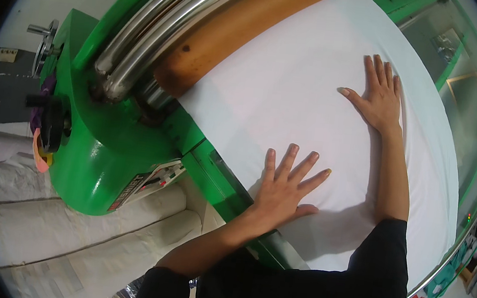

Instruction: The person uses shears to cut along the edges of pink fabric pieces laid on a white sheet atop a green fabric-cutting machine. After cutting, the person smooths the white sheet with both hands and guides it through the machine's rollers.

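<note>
A wide white sheet of fabric [292,85] lies over the bed of a green machine [104,152], with some creases toward its right side. My left hand [284,188] rests open on the lower left part of the sheet, fingers spread, close to the machine's green edge. Farther up and to the right, my right hand [377,97] lies open on the sheet, thumb out to the left, beside a fold. Along the sheet's upper left edge run a brown padded roller [225,28] and shiny steel rollers [150,46].
A handwheel [42,50] and a black knob [50,123] stick out from the machine's left side. Long wrapped rolls [78,231] lie below at the left. A clear panel [467,132] curves along the right, with teal material [443,275] beside it at the lower right.
</note>
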{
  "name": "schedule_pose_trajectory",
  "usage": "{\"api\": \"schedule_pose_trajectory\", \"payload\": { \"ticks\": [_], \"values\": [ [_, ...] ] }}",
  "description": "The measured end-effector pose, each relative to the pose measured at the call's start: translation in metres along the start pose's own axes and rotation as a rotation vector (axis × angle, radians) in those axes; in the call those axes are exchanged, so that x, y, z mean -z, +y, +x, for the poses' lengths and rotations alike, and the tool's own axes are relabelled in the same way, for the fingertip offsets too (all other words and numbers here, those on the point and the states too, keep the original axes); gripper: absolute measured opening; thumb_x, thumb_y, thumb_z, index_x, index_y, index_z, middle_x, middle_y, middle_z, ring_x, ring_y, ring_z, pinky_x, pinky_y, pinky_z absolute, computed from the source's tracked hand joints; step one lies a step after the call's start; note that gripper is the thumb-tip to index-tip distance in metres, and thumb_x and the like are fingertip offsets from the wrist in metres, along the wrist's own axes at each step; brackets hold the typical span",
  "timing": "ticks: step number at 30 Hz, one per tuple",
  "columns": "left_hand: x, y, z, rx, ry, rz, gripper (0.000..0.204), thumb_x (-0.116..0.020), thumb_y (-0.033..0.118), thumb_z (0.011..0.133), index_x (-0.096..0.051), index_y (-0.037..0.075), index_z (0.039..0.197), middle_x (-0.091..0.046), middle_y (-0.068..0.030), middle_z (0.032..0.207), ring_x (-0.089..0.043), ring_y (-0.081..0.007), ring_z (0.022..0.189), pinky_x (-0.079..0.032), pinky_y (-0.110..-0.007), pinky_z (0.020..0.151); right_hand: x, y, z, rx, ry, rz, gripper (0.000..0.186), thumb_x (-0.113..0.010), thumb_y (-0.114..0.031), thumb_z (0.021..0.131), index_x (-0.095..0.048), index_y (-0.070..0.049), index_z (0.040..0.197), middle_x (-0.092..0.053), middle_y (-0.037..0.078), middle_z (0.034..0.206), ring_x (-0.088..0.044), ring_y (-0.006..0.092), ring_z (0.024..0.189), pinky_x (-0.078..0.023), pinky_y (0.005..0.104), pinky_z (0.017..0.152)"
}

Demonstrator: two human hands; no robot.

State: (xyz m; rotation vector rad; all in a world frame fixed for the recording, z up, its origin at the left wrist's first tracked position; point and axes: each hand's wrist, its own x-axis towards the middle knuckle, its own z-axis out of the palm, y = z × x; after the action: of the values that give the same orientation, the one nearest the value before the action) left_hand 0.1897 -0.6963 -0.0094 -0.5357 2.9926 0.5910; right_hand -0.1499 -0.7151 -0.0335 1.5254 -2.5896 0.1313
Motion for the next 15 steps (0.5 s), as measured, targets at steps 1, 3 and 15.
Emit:
{"api": "schedule_pose_trajectory", "payload": {
  "ticks": [1,3,15],
  "values": [
    [0.000,-0.001,-0.002,0.008,0.002,-0.009,0.093,-0.065,0.078,0.091,-0.040,0.037,0.171,-0.028,-0.0115,0.180,-0.019,-0.0533,0.163,-0.015,-0.084,0.122,0.002,-0.003,0.000,-0.008,-0.011,-0.010,0.118,-0.062,-0.091,0.085,-0.036,-0.017,0.173,-0.035,0.014,0.178,-0.027,0.0404,0.166,-0.019,0.0577,0.135],
    [0.000,-0.002,-0.004,0.016,0.004,-0.025,0.093,-0.065,0.077,0.091,-0.040,0.036,0.171,-0.029,-0.0121,0.180,-0.019,-0.0536,0.163,-0.015,-0.084,0.122,0.003,-0.008,0.000,0.003,-0.037,-0.032,0.121,-0.061,-0.091,0.086,-0.035,-0.011,0.172,-0.035,0.015,0.178,-0.027,0.0398,0.166,-0.019,0.0556,0.135],
    [0.033,0.004,-0.001,-0.001,-0.166,-0.107,0.101,-0.071,0.076,0.088,-0.036,0.033,0.173,-0.033,-0.0150,0.177,-0.016,-0.0536,0.164,-0.003,-0.089,0.118,-0.004,-0.004,0.002,0.001,0.061,0.027,0.120,-0.059,-0.088,0.090,-0.037,0.001,0.168,-0.040,0.023,0.173,-0.030,0.0425,0.164,-0.022,0.0575,0.134]
  ]
}}
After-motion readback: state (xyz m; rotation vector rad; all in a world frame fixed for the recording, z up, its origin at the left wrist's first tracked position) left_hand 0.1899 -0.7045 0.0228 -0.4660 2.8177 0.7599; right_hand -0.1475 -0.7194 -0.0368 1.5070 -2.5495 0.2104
